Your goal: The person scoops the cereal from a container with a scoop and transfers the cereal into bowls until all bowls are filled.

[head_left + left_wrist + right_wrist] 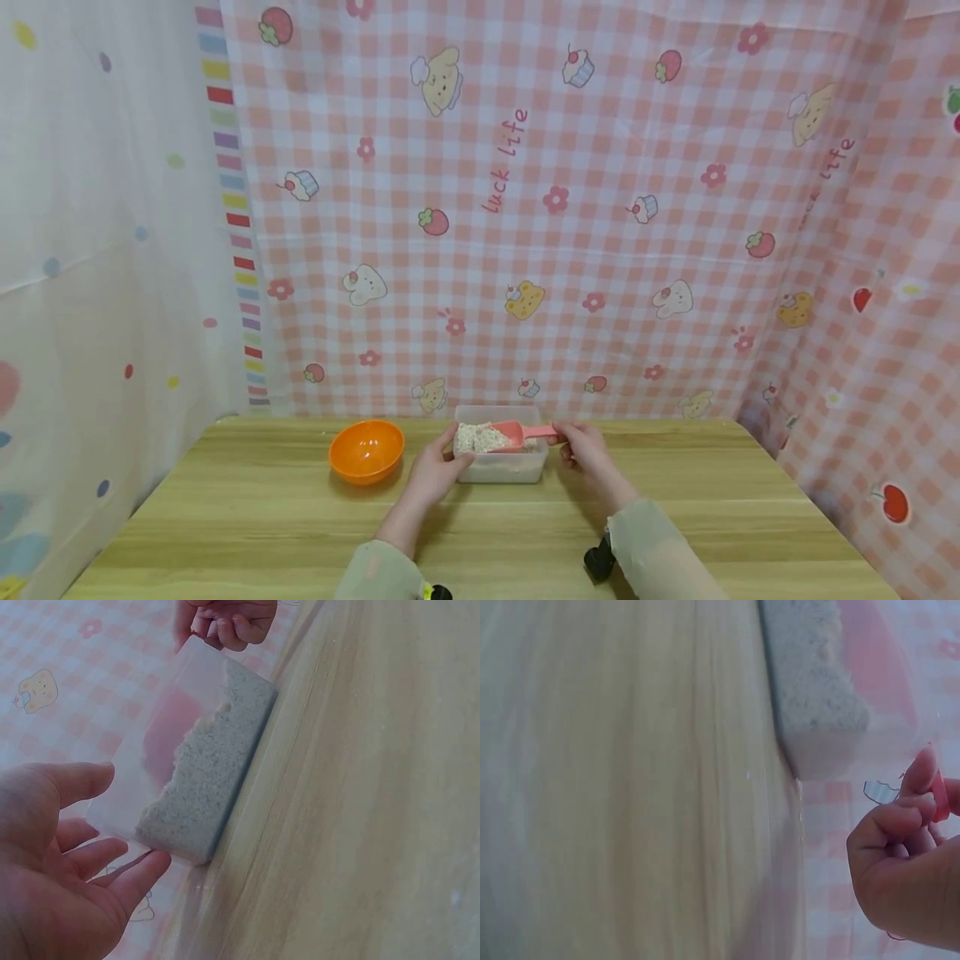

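A clear rectangular plastic container (501, 473) stands near the table's far edge, partly filled with pale, flaky grains (211, 769) like oats. My left hand (437, 468) holds its left end, with the thumb along the front and the fingers round the end wall. My right hand (587, 447) pinches the handle of a pink scoop (512, 432) between thumb and fingers at the right end. The scoop's bowl lies low in the container, sunk among the grains. Through the wall, the left wrist view shows it as a blurred pink shape.
An orange bowl (362, 460) sits on the wooden table (510, 533) left of the container. Right behind the table's far edge hangs a pink checked cloth (495, 333). A white spotted cloth (135, 292) hangs on the left side.
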The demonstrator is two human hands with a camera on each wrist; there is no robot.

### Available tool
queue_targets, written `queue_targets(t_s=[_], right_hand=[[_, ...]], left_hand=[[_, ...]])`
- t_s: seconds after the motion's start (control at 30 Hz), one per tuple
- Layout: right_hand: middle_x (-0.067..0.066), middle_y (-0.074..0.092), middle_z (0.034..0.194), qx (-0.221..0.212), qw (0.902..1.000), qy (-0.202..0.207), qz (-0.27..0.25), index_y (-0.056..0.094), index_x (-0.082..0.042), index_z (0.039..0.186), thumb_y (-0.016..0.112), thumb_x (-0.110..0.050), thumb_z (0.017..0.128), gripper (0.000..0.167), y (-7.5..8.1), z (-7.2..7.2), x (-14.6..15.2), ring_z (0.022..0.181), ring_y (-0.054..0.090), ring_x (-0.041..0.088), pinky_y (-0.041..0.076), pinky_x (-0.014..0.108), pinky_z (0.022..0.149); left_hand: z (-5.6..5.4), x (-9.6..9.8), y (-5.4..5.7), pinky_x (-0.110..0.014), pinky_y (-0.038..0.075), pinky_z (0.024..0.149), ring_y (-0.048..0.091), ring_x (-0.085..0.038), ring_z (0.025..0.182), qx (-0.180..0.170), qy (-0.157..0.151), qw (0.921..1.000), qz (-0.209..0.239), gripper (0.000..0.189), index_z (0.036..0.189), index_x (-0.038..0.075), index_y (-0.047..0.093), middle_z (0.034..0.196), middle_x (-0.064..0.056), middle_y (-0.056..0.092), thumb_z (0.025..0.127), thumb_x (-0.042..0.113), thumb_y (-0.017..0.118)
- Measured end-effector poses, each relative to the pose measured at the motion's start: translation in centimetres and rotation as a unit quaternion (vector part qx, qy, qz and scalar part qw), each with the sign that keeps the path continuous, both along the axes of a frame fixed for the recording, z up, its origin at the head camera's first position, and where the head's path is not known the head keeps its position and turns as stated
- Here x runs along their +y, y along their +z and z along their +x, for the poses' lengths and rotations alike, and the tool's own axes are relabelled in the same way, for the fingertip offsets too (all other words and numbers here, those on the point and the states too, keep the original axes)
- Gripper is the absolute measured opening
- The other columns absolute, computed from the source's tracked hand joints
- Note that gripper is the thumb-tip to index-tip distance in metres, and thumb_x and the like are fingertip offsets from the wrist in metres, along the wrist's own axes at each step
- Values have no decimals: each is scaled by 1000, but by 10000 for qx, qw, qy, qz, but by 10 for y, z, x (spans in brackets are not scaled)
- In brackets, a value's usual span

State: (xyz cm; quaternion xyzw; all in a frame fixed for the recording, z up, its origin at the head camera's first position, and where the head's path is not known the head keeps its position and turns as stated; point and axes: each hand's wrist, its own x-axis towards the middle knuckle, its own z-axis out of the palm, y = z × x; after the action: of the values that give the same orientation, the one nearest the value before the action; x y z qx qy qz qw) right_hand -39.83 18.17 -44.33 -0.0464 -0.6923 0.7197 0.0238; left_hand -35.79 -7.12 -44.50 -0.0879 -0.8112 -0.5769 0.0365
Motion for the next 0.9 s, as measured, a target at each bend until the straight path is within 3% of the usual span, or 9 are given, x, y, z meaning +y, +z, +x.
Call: queue_targets(t_s=[0.37, 0.6, 0.9], right_hand=[[-1, 64, 66, -112, 9990, 391, -156, 59, 11, 115, 54, -11, 97, 29, 5, 2, 8, 48, 40, 4, 36, 16, 44], [-1, 64, 67, -203, 9987, 402, -246, 61, 9, 113, 51, -13, 100, 27, 7, 1, 12, 48, 41, 4, 37, 16, 46], [-1, 64, 69, -142, 9989, 366, -273, 66, 0, 94, 49, -14, 101, 23, 15, -1, 20, 49, 42, 4, 37, 16, 48]], left_hand=[[-2, -4, 4, -47, 50, 92, 53, -42, 120, 34, -57, 10000, -34, 67, 145, -5, 37, 142, -30, 42, 90, 14, 68], [-4, -18, 23, -54, 44, 98, 46, -45, 126, 111, -124, 9996, -245, 66, 147, 0, 37, 147, -26, 38, 91, 17, 68], [-6, -39, 48, -56, 40, 101, 47, -44, 126, 691, -280, 9956, -564, 67, 149, 4, 37, 139, -26, 48, 91, 14, 68]])
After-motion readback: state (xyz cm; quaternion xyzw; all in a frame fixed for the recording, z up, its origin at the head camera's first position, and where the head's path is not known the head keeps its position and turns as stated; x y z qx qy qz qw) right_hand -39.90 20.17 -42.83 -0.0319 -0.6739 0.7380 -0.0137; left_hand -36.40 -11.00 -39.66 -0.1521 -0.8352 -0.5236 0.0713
